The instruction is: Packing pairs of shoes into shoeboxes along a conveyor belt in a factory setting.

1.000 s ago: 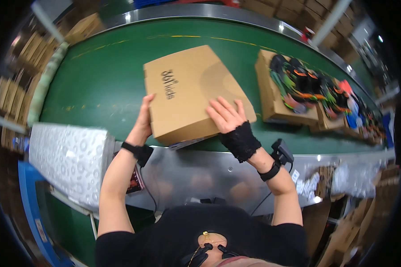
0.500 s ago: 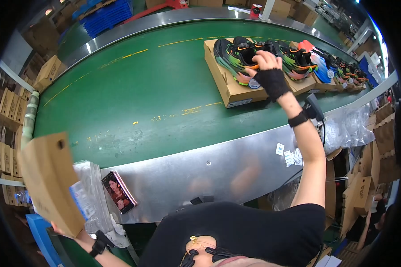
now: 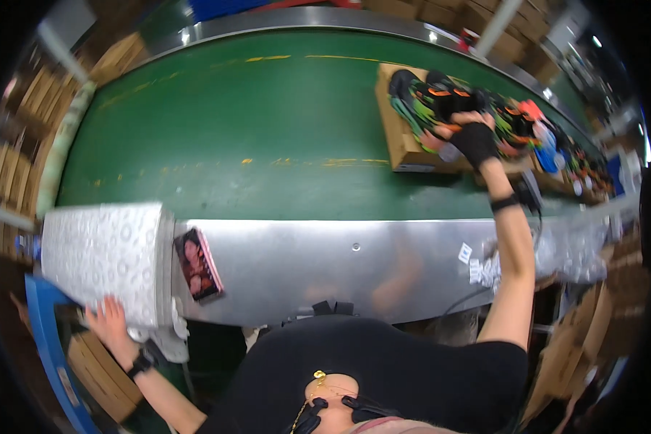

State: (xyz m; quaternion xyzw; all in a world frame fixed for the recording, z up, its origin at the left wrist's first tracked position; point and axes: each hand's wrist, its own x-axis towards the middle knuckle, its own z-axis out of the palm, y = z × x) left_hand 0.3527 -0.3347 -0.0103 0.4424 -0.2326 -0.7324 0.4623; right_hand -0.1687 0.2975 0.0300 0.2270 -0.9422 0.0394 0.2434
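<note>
multicoloured shoes (image 3: pixel 421 107), brown box (image 3: pixel 396 141), green belt (image 3: pixel 239 119)

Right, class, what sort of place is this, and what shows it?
Probably a footwear factory or warehouse: sneakers sit on cardboard boxes along a green conveyor-like surface, and more cartons are stacked at the left.

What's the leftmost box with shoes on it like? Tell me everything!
The box is brown and looks like cardboard, with a pale label on its near side. It lies flat on the green surface, looking closed. Black, green and orange shoes rest on top, with the right hand at them.
</note>
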